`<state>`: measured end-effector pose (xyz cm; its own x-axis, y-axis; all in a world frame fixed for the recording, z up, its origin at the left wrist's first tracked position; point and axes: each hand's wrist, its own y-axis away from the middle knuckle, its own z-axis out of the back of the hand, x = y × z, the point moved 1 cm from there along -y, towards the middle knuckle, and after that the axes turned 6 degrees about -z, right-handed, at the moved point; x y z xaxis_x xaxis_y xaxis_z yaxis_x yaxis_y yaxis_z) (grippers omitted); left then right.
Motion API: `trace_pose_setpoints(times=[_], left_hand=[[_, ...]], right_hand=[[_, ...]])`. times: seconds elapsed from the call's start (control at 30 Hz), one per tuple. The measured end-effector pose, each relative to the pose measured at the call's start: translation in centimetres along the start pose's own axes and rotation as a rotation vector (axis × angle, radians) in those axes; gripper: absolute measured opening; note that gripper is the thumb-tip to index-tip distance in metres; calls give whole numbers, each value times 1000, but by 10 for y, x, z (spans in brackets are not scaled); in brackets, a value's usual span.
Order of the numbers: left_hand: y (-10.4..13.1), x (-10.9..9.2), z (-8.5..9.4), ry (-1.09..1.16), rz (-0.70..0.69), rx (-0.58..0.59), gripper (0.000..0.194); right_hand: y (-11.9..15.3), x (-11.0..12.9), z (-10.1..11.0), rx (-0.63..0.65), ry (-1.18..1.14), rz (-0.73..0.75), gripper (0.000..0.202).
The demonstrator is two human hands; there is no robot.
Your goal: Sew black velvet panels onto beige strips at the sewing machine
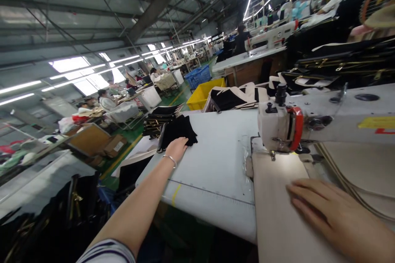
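My left hand (177, 148) reaches out to the black fabric pieces (177, 130) at the table's left edge; its fingers rest on their near side, and whether they grip a piece cannot be made out. A light beige panel (273, 209) lies under the head of the white sewing machine (277, 125). Over this panel, at the lower right, is my right hand (327, 209), slightly blurred, with its fingers stretched out and spread a little and nothing held in them.
A stack of dark pieces with zippers (159, 121) stands beyond my left hand. Behind the white table (216, 164) are a yellow crate (203, 94) and black and cream pieces (236, 98). Dark zippered items (70, 209) fill the lower left. Several people sit farther off.
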<state>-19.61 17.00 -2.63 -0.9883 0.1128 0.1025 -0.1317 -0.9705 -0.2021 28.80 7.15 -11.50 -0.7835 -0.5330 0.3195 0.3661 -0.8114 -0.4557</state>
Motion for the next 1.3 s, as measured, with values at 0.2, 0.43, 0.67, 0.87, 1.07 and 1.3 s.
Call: trace_pose_setpoints(times=[0.2,0.43,0.67,0.87,1.07,1.3], left_hand=[[20,-28,42,-9,-10,-235,34],[67,-147,35,306,-569,117,29],[-17,-140,-17,359,-117,52,27],[-11,-155,20,598,-254,98,21],[-1,-192,51,928,-335,216,35],[-4,-257,10,733,-428,126,21]], right_hand=[[-23,-5,-5,93,149,48,50],[-43,17,9,126,212,-12,38],[-43,25,13,75,193,-4,37],[-44,25,14,87,175,-11,36],[-43,26,14,96,164,-22,35],[-44,27,15,91,166,-42,38]])
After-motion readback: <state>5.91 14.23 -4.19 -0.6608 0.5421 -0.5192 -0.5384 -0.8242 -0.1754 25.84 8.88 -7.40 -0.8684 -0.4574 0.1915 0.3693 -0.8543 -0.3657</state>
